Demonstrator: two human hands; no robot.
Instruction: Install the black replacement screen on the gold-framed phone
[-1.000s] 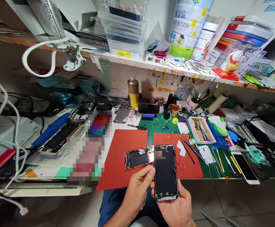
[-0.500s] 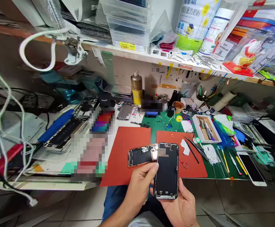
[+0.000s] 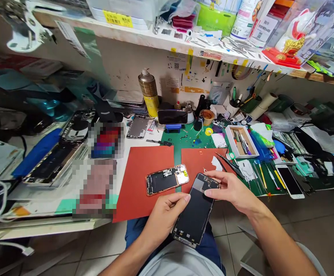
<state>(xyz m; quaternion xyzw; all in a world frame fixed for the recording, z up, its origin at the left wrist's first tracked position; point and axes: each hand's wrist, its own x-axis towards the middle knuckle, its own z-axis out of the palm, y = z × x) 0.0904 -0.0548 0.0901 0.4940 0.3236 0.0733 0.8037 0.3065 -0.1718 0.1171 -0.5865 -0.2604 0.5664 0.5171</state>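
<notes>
Black screen panel (image 3: 194, 216) in our grip, seen from the head view, slanting above our jeans (image 3: 212, 245): our left hand (image 3: 168, 211) pinches its left edge, our right hand (image 3: 231, 188) clasps its upper end! Just beyond, our opened phone (image 3: 164, 181) lies across two red mats (image 3: 146, 158).

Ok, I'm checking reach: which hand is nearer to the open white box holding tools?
Right. The right hand, at the phone panel's upper end, is just nearside of the white box; the left hand, at the panel's left edge, is farther off, leftward.
</notes>
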